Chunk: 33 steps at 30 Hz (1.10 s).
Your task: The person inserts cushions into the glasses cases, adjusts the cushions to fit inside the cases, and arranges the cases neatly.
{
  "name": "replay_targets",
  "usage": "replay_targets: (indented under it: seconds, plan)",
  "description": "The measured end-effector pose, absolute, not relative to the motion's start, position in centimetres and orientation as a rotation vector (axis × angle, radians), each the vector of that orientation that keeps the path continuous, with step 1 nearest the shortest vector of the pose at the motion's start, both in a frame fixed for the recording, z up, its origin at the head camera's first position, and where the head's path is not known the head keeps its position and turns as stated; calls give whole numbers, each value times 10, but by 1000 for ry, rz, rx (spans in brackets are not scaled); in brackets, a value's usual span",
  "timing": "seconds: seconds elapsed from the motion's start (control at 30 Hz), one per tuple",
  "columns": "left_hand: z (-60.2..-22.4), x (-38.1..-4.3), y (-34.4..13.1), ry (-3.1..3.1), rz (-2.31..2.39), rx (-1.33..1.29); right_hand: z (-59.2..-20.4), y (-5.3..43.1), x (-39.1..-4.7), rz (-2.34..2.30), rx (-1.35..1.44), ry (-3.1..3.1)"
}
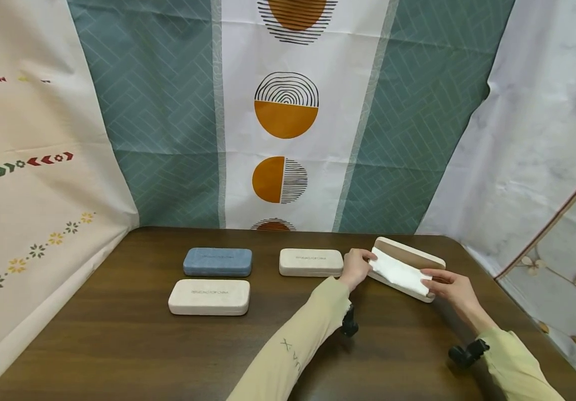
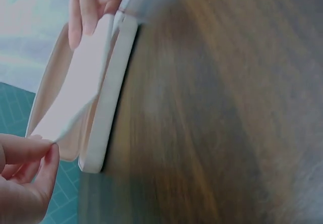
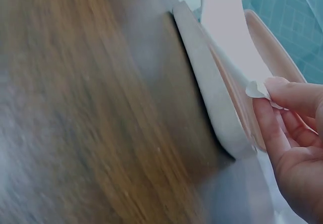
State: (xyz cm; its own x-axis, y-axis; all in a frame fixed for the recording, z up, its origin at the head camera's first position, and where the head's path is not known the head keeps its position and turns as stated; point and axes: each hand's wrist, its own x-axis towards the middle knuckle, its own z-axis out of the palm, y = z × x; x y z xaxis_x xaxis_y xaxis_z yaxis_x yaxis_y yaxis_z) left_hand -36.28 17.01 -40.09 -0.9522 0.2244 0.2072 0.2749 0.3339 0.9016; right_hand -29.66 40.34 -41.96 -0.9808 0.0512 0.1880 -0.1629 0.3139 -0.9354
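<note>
A white folded cloth or tissue (image 1: 399, 272) stretches between both hands over an open eyeglass case (image 1: 413, 252). My left hand (image 1: 356, 267) pinches its left end between thumb and fingers, as the left wrist view shows with the cloth (image 2: 75, 88) at the fingertips. The right hand (image 1: 453, 289) pinches the other end; in the right wrist view a small crumpled edge of the cloth (image 3: 256, 89) sticks out by the thumb. The case is off-white outside, beige-pink inside, its lid raised at the back. The cloth hides much of the case's inside.
Left of the open case lies a closed cream case (image 1: 311, 262). Farther left are a closed blue case (image 1: 217, 262) and a closed white case (image 1: 210, 297) in front of it. All rest on a dark wooden table (image 1: 132, 345), with hanging cloths behind and at the sides.
</note>
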Motion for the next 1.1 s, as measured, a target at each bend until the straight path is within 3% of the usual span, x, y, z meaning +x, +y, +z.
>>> replay_targets:
  seconds: [0.63,0.93,1.1]
  plan:
    - [-413,-374,177,-2603,-1574,-580,-422,404,-295,1329,-88,-2428]
    - [-509,-449,219,-2506,-1425,-626,-413,396,-291,1093,-80,-2549]
    - [-517,-450,224,-2505,-1280,-599,-408,396,-284,1122,-186,-2537]
